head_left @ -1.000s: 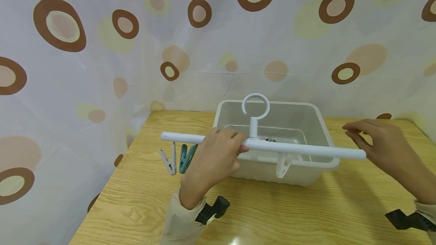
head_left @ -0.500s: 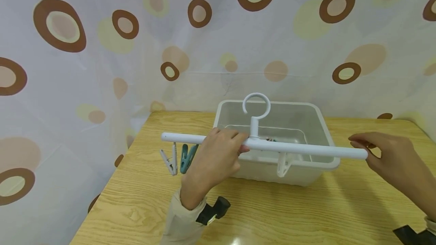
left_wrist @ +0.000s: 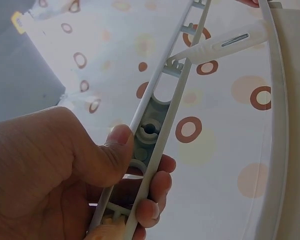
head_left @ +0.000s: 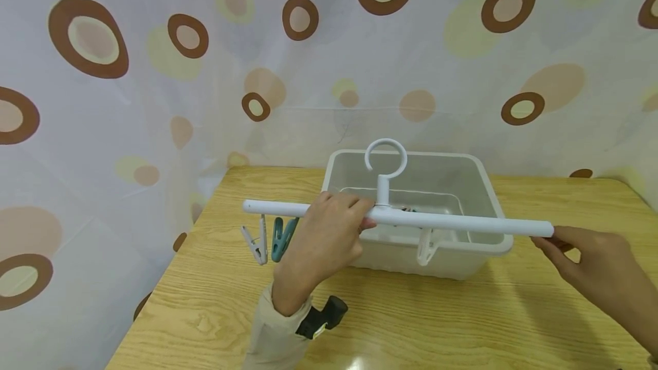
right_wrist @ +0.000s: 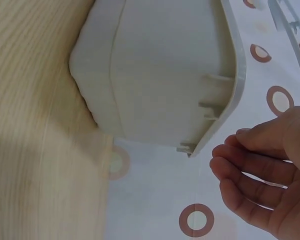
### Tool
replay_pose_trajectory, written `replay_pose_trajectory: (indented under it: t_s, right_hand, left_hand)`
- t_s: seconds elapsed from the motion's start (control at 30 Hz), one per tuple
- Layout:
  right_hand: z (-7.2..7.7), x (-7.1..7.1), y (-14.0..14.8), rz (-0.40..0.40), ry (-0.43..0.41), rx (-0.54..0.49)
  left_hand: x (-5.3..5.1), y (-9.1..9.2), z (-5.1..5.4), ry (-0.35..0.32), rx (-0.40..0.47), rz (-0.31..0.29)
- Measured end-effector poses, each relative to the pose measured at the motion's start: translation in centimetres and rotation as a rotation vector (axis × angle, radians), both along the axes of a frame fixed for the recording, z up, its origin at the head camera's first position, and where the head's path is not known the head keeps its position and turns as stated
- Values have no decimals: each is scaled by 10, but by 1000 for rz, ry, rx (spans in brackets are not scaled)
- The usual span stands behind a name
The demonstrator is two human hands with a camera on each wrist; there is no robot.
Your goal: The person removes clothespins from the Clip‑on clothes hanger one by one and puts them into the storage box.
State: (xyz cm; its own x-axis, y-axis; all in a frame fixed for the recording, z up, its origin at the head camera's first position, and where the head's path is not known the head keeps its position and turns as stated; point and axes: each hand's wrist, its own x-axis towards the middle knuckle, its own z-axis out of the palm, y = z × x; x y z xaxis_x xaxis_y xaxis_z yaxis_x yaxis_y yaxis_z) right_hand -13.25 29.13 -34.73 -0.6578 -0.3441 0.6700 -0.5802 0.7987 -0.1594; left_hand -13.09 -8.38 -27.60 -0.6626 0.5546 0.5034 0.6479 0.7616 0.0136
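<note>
Spotted curtain [head_left: 319, 61] behind wooden tabletop [head_left: 411, 324] | hanger [head_left: 462, 222] held up before the bin [head_left: 457, 261] near the tabletop's back edge | left hand [head_left: 321, 236] grips it beside the hook [head_left: 383, 190]; right hand [head_left: 598, 258] loosely bent, seemingly holding nothing, near hanger's end | advisable: firm central grip, hanger level, clips [head_left: 425, 247] unbumped

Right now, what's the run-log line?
left grip: holds hanger | right grip: by hanger's end, empty | hanging below: gray clip, teal clip, white clip | bin: on table
</note>
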Motion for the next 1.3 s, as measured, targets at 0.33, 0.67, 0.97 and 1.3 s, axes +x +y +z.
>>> replay_pose_trajectory:
  t_s: [0.33,0.67,0.97,1.3]
  right_hand:
    - [-11,15,-15,61,-50,-40]
    - [-18,29,-38,115,-106,-57]
    - [-18,37,-54,213,-156,-116]
    - [-15,37,-82,290,-290,-202]
  left_hand:
    - [0,0,0,6,7,-1]
    - [0,0,0,-29,6,4]
    - [-1,0,0,-26,1,0]
    - [-1,0,0,-37,3,3]
